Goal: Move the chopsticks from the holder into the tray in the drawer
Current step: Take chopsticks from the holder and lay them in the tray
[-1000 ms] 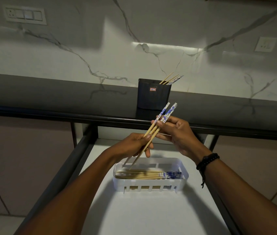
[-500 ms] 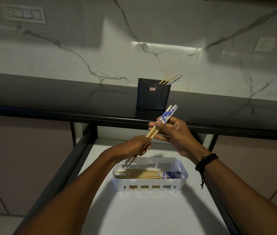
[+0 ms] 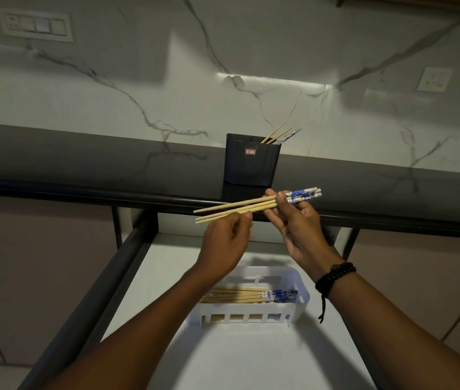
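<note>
A bundle of wooden chopsticks with blue-and-white patterned ends lies nearly level in the air, above the open drawer. My right hand grips it near the patterned ends. My left hand pinches the plain tips from below. The dark holder stands on the counter behind, with a few chopsticks sticking out at its right. The white slotted tray in the drawer holds several chopsticks lying flat, patterned ends to the right.
The black countertop runs across below a marble wall with a switch plate and a socket. The drawer's dark side rail runs along the left; its white floor extends toward me.
The bundle has swung from steeply tilted, tips down toward the tray, to nearly level. Both hands have risen with it, away from the tray.
</note>
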